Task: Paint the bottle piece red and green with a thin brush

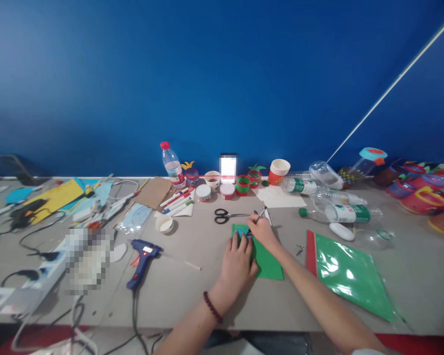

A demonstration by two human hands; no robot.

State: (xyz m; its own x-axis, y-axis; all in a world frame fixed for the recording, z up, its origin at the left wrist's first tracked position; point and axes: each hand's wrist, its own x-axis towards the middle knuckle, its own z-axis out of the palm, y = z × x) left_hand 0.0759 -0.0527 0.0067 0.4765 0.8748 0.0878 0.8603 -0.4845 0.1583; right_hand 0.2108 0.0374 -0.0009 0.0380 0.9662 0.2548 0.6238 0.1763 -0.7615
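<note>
A green sheet lies flat on the table under both my hands. My left hand rests on its left part with the fingers stretched out, pressing down near the top edge. A small blue piece shows at these fingertips, mostly covered. In my right hand a pen is pinched, its lower end on or close to the sheet beside the left fingertips. What the tip touches is hidden by the fingers. Black-handled scissors lie just beyond the sheet, blades pointing at the right hand.
A blue glue gun with its cord lies to the left, near a power strip. Markers, jars and a phone line the back. Plastic bottles and a bagged green pack occupy the right.
</note>
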